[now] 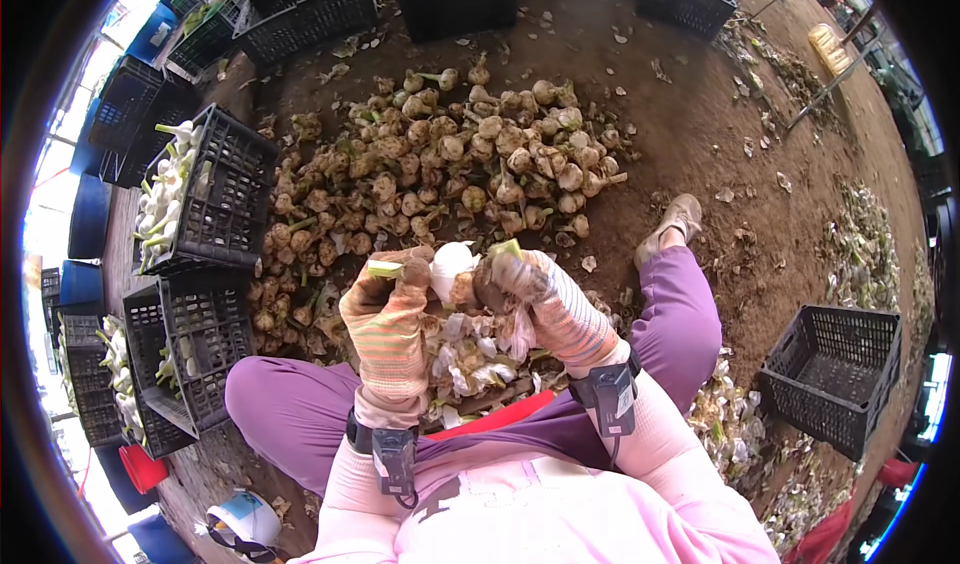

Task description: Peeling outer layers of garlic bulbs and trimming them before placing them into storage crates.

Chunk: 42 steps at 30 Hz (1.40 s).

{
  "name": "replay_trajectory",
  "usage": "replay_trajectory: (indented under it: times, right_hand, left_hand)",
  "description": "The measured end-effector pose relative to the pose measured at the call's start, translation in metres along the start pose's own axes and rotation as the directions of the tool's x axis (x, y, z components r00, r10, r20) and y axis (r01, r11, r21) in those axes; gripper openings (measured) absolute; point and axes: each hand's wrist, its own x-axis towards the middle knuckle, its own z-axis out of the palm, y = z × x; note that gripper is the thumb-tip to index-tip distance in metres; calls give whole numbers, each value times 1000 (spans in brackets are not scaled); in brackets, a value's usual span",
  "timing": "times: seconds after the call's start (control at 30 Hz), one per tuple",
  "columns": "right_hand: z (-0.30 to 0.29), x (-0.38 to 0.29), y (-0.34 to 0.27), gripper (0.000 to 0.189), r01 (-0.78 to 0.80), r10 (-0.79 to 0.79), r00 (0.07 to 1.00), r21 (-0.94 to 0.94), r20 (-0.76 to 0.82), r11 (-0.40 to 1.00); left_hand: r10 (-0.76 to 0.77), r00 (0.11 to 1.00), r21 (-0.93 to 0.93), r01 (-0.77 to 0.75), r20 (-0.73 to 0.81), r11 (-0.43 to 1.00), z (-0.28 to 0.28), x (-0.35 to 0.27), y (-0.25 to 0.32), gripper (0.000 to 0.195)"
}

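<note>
My left hand (386,301), in a dirty striped knit glove, is closed around a garlic bulb, whose cut green stem end (385,268) pokes out above the fingers. The white peeled side of the bulb (452,270) shows between my hands. My right hand (536,294), gloved alike, pinches at the bulb's right side; a green piece of stem (506,249) and pinkish loose skin show at its fingers. Whether that hand holds a tool is hidden. Below lie papery garlic skins (472,361). A heap of unpeeled garlic bulbs (450,151) lies on the soil ahead.
Black plastic crates of white garlic (232,196) stand at the left. Another black crate (832,369) is at the right, and more (315,16) stand at the far side. A white bucket (247,519) and a red container (142,468) are at lower left.
</note>
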Motion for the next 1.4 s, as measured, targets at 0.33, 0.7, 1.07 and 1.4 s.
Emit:
replay_trajectory:
  times: [0.33, 0.7, 1.07, 1.4]
  right_hand:
    - [6, -3, -16, 42, -55, 54, 998, -24, -42, 998]
    - [-8, -8, -9, 24, -82, 61, 994, -248, -92, 965]
    - [6, 18, 23, 56, 428, -464, 885, -326, -37, 843]
    - [57, 7, 22, 31, 431, -538, 836, -474, -113, 768]
  left_hand:
    - [291, 945, 182, -315, 149, 932, 4, -1, -1, 17]
    - [-349, 930, -477, 255, -118, 841, -5, 13, -7, 14]
    - [-452, 891, -758, 315, 29, 571, -37, 8, -8, 26]
    - [-226, 973, -487, 215, 37, 847, -27, -31, 10, 17]
